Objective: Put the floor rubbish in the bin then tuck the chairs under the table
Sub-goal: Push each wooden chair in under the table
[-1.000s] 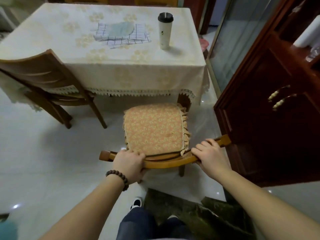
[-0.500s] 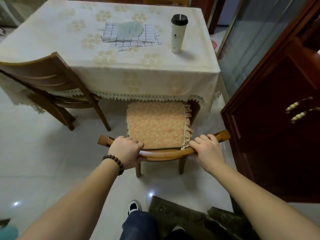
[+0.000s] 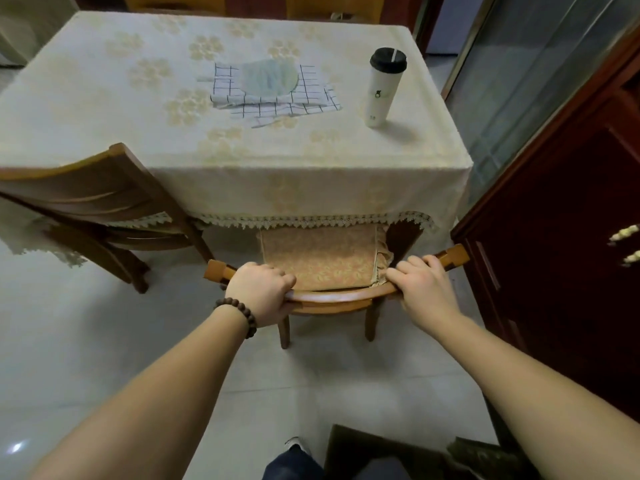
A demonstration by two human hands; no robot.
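We grip the curved top rail of the near chair [image 3: 332,297] with both hands. Our left hand [image 3: 259,292], a dark bead bracelet [image 3: 239,315] on its wrist, is wrapped over the rail towards its left end, the fingers [image 3: 277,275] curled down over the front edge. Our right hand [image 3: 424,289] holds the rail towards its right end in the same way, fingers bent round the wood, the squared tip of the rail showing just beyond the knuckles.

The chair is of warm, glossy orange-brown wood. Its seat carries an orange cushion [image 3: 322,258] with a small pale leaf pattern and a frilled edge along the right side. The front part of the seat lies beneath the lace fringe of the cream tablecloth [image 3: 242,188]; the back rail and the two rear legs stand clear of the counter [image 3: 104,109] on the pale tiled floor [image 3: 86,358].

A second chair [image 3: 93,199] of the same wood stands at the counter's left side, angled, its seat partly under the hanging cloth.

On the counter a white tumbler [image 3: 382,88] with a black lid stands upright near the right edge, and a checked cloth [image 3: 277,98] lies near the middle. A dark red-brown cabinet [image 3: 554,254] stands just right of the near chair.
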